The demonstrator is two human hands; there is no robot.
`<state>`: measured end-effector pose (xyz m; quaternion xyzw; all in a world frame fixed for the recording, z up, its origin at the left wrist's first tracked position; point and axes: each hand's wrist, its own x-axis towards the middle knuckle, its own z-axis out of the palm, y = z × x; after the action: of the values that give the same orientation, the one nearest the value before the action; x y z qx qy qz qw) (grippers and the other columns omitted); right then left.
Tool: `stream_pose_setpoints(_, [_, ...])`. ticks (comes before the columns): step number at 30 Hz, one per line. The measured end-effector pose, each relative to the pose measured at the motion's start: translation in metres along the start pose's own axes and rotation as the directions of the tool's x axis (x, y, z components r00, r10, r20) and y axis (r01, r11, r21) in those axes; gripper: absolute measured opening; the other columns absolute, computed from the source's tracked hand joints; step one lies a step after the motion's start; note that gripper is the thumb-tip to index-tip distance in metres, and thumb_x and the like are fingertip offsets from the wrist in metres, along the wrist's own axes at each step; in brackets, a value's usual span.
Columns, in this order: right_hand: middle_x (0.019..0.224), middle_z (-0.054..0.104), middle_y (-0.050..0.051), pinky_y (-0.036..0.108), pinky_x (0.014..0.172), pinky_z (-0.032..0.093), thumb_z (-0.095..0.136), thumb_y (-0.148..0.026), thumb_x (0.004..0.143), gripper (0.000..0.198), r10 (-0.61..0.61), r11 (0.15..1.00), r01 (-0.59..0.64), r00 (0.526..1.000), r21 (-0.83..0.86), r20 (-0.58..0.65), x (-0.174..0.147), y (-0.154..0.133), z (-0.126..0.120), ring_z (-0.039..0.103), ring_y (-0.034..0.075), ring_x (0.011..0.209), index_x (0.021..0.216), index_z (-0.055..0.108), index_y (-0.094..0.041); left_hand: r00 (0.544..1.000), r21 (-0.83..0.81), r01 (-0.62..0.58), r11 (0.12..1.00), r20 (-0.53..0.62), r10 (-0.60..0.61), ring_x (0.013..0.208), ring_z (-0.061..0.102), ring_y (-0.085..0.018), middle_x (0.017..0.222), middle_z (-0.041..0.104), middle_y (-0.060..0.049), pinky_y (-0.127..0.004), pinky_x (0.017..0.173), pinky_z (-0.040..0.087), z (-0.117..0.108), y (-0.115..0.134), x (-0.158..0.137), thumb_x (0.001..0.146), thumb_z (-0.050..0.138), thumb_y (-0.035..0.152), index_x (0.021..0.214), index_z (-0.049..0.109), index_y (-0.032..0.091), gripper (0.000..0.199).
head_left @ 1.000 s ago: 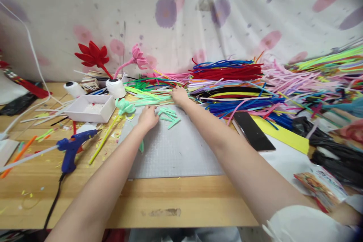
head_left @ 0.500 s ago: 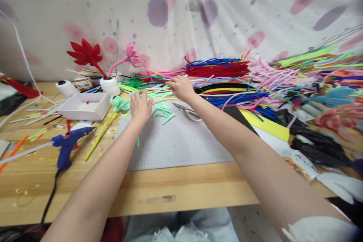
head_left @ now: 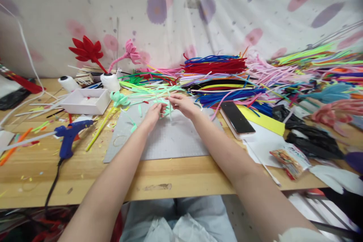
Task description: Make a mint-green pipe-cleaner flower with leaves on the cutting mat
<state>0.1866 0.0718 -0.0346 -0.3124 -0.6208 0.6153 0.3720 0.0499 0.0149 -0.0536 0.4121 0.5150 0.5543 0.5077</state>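
Observation:
Both my hands are close together over the far part of the grey cutting mat (head_left: pixel 170 143). My left hand (head_left: pixel 154 115) is closed on a mint-green pipe cleaner (head_left: pixel 155 96) that sticks up from its fingers. Thumb and fingertips of my right hand (head_left: pixel 183 104) pinch a pale green pipe cleaner (head_left: pixel 170 115), which stands roughly upright. Short mint-green pieces lie around and behind the fingers, partly hidden. A scissors handle (head_left: pixel 199 106) shows beside the right hand. To the left lies a mint-green fuzzy flower (head_left: pixel 119 99) on a yellow-green stem (head_left: pixel 100 131).
A blue glue gun (head_left: pixel 68 138) and a white box (head_left: pixel 86 102) are at the left. Red (head_left: pixel 87 49) and pink (head_left: pixel 131 51) flowers stand behind in white holders. Bundled pipe cleaners (head_left: pixel 215 69) line the back. A phone (head_left: pixel 237 118) and a snack packet (head_left: pixel 291 160) lie at the right.
My hands have drawn nearer each other and toward me over the mat, now gripping green pipe cleaners. The phone at the right, hidden mostly behind my forearm before, now shows.

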Motion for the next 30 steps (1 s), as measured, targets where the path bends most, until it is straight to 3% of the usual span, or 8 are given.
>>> stream_pose_setpoints(5, [0.065, 0.054, -0.003, 0.02, 0.055, 0.037, 0.062, -0.039, 0.062, 0.026, -0.045, 0.997, 0.053, 0.992, 0.057, -0.122, -0.011, 0.019, 0.01, 0.046, 0.007, 0.06, 0.076, 0.063, -0.017, 0.992, -0.106, 0.051, 0.993, 0.121, -0.038, 0.078, 0.061, -0.014, 0.086, 0.064, -0.007, -0.032, 0.078, 0.045, 0.004, -0.023, -0.006, 0.082, 0.046, 0.025, 0.099, 0.057, 0.013, 0.024])
stream_pose_setpoints(11, [0.068, 0.056, -0.002, 0.021, 0.059, 0.04, 0.06, -0.039, 0.066, 0.024, -0.13, 0.991, 0.128, 0.989, -0.024, -0.065, -0.013, 0.024, 0.012, 0.048, 0.008, 0.062, 0.074, 0.062, -0.016, 0.985, -0.016, 0.044, 0.999, 0.171, -0.04, 0.083, 0.062, -0.016, 0.094, 0.064, -0.01, -0.036, 0.084, 0.045, -0.003, -0.028, -0.008, 0.082, 0.044, 0.019, 0.11, 0.052, 0.013, 0.03])
stream_pose_setpoints(18, [0.064, 0.055, -0.002, 0.022, 0.06, 0.038, 0.059, -0.041, 0.069, 0.025, -0.155, 0.985, 0.15, 0.987, -0.09, -0.045, -0.013, 0.035, 0.009, 0.046, 0.008, 0.06, 0.069, 0.058, -0.016, 0.937, 0.246, -0.219, 0.944, 0.324, 0.133, 0.098, 0.057, -0.017, 0.1, 0.063, -0.008, -0.036, 0.092, 0.04, -0.01, -0.039, -0.004, 0.078, 0.042, 0.013, 0.11, 0.053, 0.015, 0.034])
stream_pose_setpoints(21, [0.066, 0.057, -0.002, 0.022, 0.062, 0.039, 0.06, -0.043, 0.067, 0.026, -0.136, 0.99, 0.134, 0.989, -0.047, -0.054, -0.014, 0.034, 0.011, 0.048, 0.009, 0.062, 0.068, 0.056, -0.016, 0.933, 0.329, -0.258, 0.909, 0.33, 0.145, 0.098, 0.057, -0.017, 0.097, 0.064, -0.006, -0.035, 0.091, 0.04, -0.011, -0.04, -0.004, 0.077, 0.043, 0.013, 0.105, 0.055, 0.015, 0.031])
stream_pose_setpoints(24, [0.07, 0.06, -0.001, 0.023, 0.064, 0.04, 0.062, -0.042, 0.065, 0.026, -0.11, 0.994, 0.11, 0.993, -0.003, -0.047, -0.016, 0.031, 0.013, 0.05, 0.009, 0.064, 0.069, 0.057, -0.016, 0.957, 0.249, -0.16, 0.955, 0.278, 0.088, 0.083, 0.062, -0.016, 0.087, 0.066, -0.006, -0.034, 0.081, 0.046, -0.007, -0.037, -0.006, 0.076, 0.044, 0.011, 0.108, 0.052, 0.013, 0.033])
stream_pose_setpoints(27, [0.073, 0.062, 0.0, 0.023, 0.064, 0.04, 0.063, -0.041, 0.064, 0.026, -0.069, 0.997, 0.07, 0.997, 0.033, -0.041, -0.018, 0.029, 0.013, 0.051, 0.009, 0.065, 0.071, 0.06, -0.016, 0.973, 0.046, 0.0, 0.999, 0.231, -0.01, 0.065, 0.062, -0.013, 0.078, 0.065, -0.005, -0.029, 0.068, 0.049, -0.004, -0.03, -0.012, 0.074, 0.051, 0.01, 0.112, 0.045, 0.011, 0.038])
stream_pose_setpoints(30, [0.072, 0.061, 0.0, 0.022, 0.065, 0.039, 0.064, -0.041, 0.064, 0.027, -0.017, 0.998, 0.018, 1.0, 0.057, -0.011, -0.019, 0.032, 0.012, 0.052, 0.009, 0.068, 0.075, 0.063, -0.016, 0.951, -0.156, 0.137, 0.978, 0.297, -0.086, 0.059, 0.059, -0.009, 0.078, 0.065, -0.005, -0.021, 0.059, 0.048, -0.007, -0.02, -0.018, 0.071, 0.058, 0.01, 0.107, 0.046, 0.013, 0.038])
